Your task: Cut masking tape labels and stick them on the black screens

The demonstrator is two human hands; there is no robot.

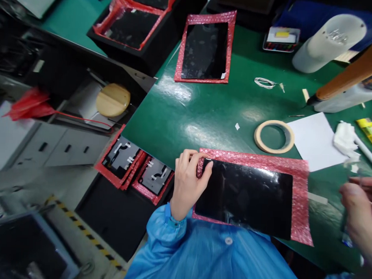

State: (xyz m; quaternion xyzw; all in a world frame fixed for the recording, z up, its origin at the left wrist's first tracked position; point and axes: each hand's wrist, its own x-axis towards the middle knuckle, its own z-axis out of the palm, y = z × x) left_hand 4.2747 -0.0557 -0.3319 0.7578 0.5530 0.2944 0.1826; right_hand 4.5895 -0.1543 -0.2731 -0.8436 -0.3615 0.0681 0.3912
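Observation:
A glossy black screen panel (248,196) lies on a sheet of pink bubble wrap (300,200) at the table's front edge. My left hand (187,180) is closed on the panel's left end, thumb on the dark face and fingers curled over the bubble wrap's edge. At the far right, my right hand (358,214) is raised apart from the panel, its fingers pinched together and blurred. Whatever it holds is too smeared to name. A pale strip (318,198) sticks out beside the wrap's right edge.
Masking tape (274,137) and white paper (320,142) lie behind the panel. Another panel (205,50) on pink wrap is farther back. White cylinders (311,54) stand right. Wrapped parts (121,157) sit on a black box left, below table height, near a wooden stool (113,100).

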